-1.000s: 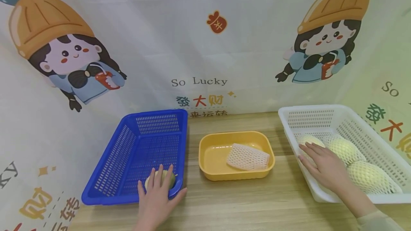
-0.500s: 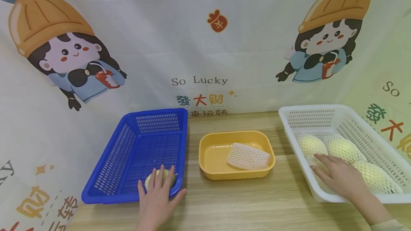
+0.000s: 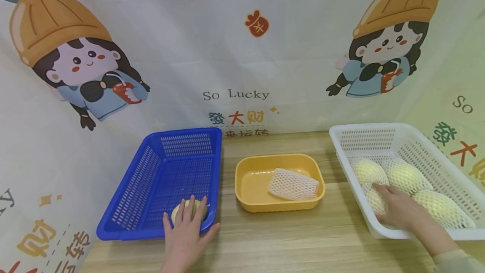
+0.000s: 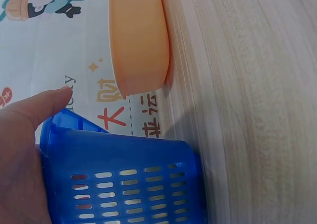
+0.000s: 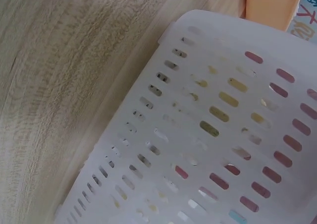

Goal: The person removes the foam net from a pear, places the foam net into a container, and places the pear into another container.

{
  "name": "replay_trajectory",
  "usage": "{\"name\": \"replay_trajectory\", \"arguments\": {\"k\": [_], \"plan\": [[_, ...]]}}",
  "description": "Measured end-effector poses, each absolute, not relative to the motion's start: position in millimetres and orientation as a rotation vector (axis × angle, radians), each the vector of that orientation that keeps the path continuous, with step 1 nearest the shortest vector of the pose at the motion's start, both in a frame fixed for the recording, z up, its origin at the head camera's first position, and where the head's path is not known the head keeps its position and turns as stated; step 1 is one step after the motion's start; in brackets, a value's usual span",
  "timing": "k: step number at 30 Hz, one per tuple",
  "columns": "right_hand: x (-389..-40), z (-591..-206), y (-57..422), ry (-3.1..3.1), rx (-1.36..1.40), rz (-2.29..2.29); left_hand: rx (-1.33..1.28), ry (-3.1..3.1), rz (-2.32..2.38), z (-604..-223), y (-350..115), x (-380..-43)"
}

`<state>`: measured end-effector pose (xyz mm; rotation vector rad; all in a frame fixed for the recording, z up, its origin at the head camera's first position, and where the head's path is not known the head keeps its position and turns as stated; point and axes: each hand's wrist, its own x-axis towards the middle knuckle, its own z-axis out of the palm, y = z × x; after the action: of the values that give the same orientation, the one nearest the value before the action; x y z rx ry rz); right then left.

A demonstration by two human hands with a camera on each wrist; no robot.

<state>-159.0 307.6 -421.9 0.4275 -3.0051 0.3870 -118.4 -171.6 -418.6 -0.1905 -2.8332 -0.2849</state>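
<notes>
In the head view my left hand [image 3: 185,233] lies with spread fingers over a green-yellow fruit [image 3: 199,210] in the near right corner of the blue basket [image 3: 218,172]. The left wrist view shows the thumb [image 4: 47,104] beside that basket's rim. My right hand [image 3: 403,210] reaches into the white basket [image 3: 341,151], its fingers bent down round the near left pale yellow fruit [image 3: 375,199] in a white foam net. Fingertips and thumb of that hand are hidden. Three other netted fruits are around it: one behind [image 3: 368,172], another [image 3: 404,177] and a third [image 3: 441,207].
A yellow tray [image 3: 250,207] stands between the baskets on the wooden table [image 3: 280,239]. An empty foam net [image 3: 292,184] lies in it. A printed cloth [image 3: 295,66] hangs behind. In the right wrist view the white basket's slotted wall [image 5: 198,149] hides the fingers.
My right hand has moved from the far left netted fruit toward the near left one, and its fingers have bent down round it. The left hand has stayed on its fruit.
</notes>
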Motion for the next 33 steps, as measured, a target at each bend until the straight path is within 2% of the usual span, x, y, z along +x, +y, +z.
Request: {"name": "replay_trajectory", "arguments": {"k": [23,33], "plan": [[-158.3,-415.8,301.7,-3.074,0.303,0.359,-0.185,-2.831,-0.294,-418.9,-170.7,-118.6],[-149.7,-395.4,299.5,-2.976,0.314,0.395,-0.183,-2.829,-0.286,-418.4,-170.5,-118.5]]}}
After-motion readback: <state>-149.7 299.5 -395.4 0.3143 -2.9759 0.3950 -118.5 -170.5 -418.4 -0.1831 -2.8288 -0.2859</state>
